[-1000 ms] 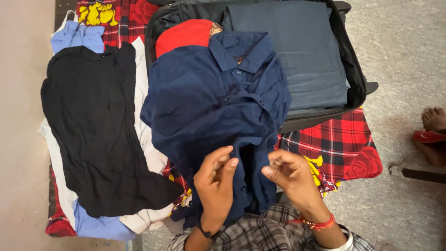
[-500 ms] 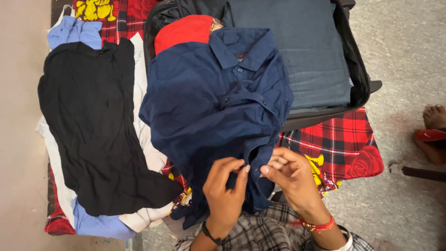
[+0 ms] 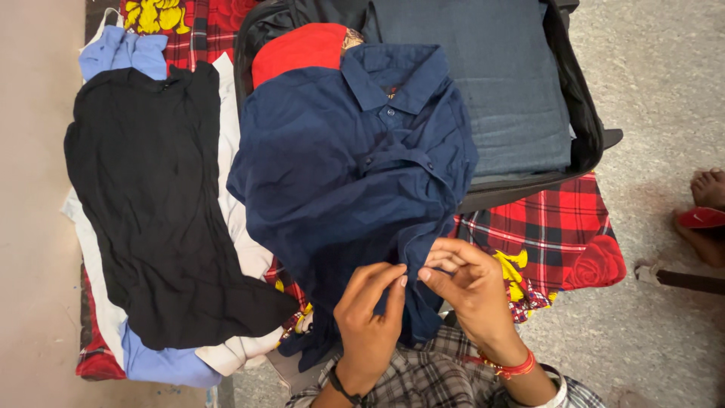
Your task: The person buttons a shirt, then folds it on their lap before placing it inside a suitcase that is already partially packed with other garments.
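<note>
A grey speckled floor carried a red plaid blanket printed with yellow figures and roses, and on the blanket stood an open black suitcase. Inside the suitcase lay a folded grey-blue garment on the right and a red garment on the left. A navy blue button-up shirt was spread face up, its collar lying over the suitcase's contents and its lower part hanging over the near rim toward the person. To the left of the suitcase, a black garment lay flat on top of a white garment and a light blue one. The person's left hand, wearing a dark band at the wrist, pinched the navy shirt's front placket between thumb and fingers near the hem. The right hand, with a red thread bracelet at the wrist, gripped the opposite edge of the same placket just beside it, fingertips of both hands almost touching. Below the hands showed the person's grey checked clothing. At the right edge of the view, another person's bare foot rested on the floor beside a red sandal.
</note>
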